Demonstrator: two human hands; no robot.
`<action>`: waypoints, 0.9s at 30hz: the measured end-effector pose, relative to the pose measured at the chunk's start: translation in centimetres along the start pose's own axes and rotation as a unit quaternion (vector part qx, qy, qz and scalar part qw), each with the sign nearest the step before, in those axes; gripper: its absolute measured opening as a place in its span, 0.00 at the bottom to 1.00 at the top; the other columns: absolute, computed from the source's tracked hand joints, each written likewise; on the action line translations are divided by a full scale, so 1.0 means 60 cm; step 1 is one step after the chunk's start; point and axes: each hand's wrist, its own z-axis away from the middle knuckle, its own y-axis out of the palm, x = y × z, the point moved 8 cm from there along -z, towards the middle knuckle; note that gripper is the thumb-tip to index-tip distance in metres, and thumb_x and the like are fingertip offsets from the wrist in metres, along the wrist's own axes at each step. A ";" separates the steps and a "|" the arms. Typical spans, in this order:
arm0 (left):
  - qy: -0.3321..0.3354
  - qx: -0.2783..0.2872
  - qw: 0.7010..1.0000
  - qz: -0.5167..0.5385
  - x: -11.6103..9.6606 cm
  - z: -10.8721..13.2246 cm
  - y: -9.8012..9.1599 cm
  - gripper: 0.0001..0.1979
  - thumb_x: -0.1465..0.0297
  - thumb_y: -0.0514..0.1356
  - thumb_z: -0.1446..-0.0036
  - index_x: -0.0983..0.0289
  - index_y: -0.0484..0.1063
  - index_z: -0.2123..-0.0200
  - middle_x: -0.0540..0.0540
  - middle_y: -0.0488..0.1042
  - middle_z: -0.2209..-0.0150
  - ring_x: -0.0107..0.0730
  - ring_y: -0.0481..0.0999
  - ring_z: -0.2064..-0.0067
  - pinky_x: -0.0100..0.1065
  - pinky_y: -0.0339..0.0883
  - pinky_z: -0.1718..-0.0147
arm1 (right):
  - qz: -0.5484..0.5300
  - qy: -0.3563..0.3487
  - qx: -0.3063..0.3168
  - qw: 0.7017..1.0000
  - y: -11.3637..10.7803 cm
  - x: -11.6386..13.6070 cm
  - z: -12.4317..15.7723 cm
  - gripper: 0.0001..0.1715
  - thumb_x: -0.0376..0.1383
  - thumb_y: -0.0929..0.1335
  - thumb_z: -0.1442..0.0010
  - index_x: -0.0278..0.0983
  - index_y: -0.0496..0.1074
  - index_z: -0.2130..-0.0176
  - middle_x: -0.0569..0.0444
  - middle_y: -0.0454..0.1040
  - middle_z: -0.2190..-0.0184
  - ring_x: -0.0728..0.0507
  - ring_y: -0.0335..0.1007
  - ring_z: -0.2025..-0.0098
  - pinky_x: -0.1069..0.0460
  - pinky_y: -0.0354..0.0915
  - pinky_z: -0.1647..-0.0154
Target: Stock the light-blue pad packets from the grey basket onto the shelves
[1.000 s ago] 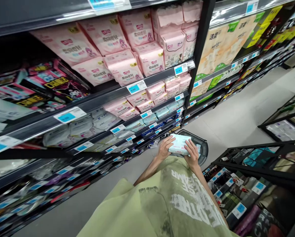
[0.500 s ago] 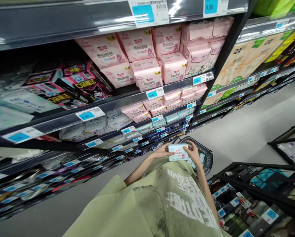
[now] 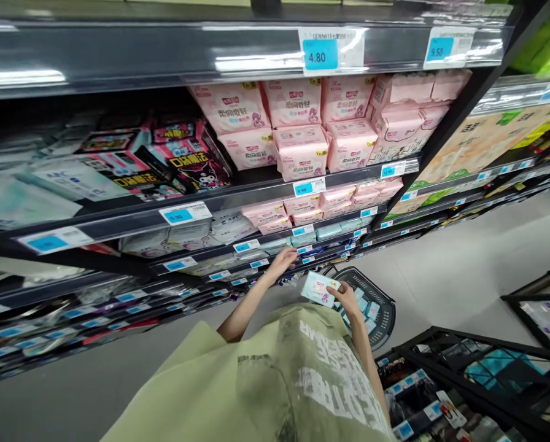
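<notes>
My right hand grips a light blue and white pack of sanitary pads by its right edge, thumb on top, in front of my shirt. Beneath and beyond it is a dark shopping basket with several similar light blue packs inside. My left hand is stretched out to a low shelf, fingers extended, by the light blue packs there. I see nothing in it, and whether its fingertips touch a pack is not clear.
Pink packs fill the shelf above, with black and pink boxes to their left. Price tags line the shelf edges. At lower right stands a black rack of goods. Grey floor runs along the aisle.
My left hand has let go of the pack and moved up and left to the shelf. The right hand alone now holds the pack, tilted and slightly lower left. The view has shifted a little.
</notes>
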 end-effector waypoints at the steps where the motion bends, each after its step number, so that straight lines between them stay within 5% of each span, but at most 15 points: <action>1: 0.017 -0.037 0.999 0.007 -0.009 -0.012 -0.020 0.32 0.47 0.71 0.46 0.64 0.75 0.47 0.66 0.80 0.46 0.47 0.82 0.48 0.43 0.77 0.52 | 0.006 0.004 -0.004 1.000 -0.002 -0.004 0.002 0.35 0.50 0.85 0.59 0.39 0.77 0.56 0.50 0.84 0.64 0.42 0.79 0.66 0.52 0.70 0.73; 7: 0.083 -0.199 0.976 0.007 -0.038 -0.058 -0.083 0.24 0.50 0.64 0.40 0.66 0.73 0.56 0.69 0.81 0.51 0.52 0.80 0.45 0.48 0.75 0.47 | 0.037 0.029 0.009 0.999 -0.017 -0.037 0.047 0.41 0.57 0.84 0.64 0.39 0.76 0.58 0.51 0.82 0.68 0.38 0.79 0.66 0.49 0.73 0.70; 14: 0.139 -0.230 0.961 -0.066 -0.018 -0.065 -0.095 0.17 0.57 0.64 0.40 0.65 0.72 0.59 0.61 0.81 0.60 0.44 0.81 0.55 0.45 0.74 0.48 | 0.023 0.072 0.053 0.996 -0.064 -0.138 0.093 0.38 0.56 0.85 0.63 0.45 0.78 0.57 0.53 0.83 0.65 0.29 0.81 0.57 0.41 0.75 0.56; 18: 0.159 -0.245 0.952 -0.093 -0.008 -0.058 -0.117 0.16 0.56 0.63 0.40 0.63 0.71 0.61 0.58 0.79 0.61 0.39 0.80 0.59 0.41 0.74 0.50 | 0.023 0.113 0.013 0.993 -0.109 -0.221 0.111 0.45 0.56 0.86 0.69 0.41 0.77 0.56 0.50 0.82 0.66 0.29 0.80 0.58 0.39 0.76 0.56; 22: 0.203 -0.269 0.934 -0.118 -0.008 -0.039 -0.126 0.19 0.53 0.63 0.37 0.62 0.68 0.59 0.54 0.77 0.65 0.36 0.79 0.62 0.38 0.75 0.56 | -0.026 0.135 -0.007 0.991 -0.140 -0.289 0.122 0.47 0.57 0.85 0.61 0.37 0.76 0.49 0.45 0.83 0.60 0.33 0.81 0.56 0.43 0.77 0.55; 27: 0.272 -0.314 0.889 -0.190 -0.006 -0.004 -0.113 0.22 0.54 0.66 0.36 0.62 0.66 0.49 0.59 0.78 0.55 0.38 0.81 0.53 0.38 0.75 0.54 | -0.080 0.152 0.007 0.985 -0.165 -0.349 0.084 0.46 0.52 0.85 0.59 0.40 0.76 0.46 0.44 0.83 0.53 0.33 0.81 0.50 0.43 0.78 0.48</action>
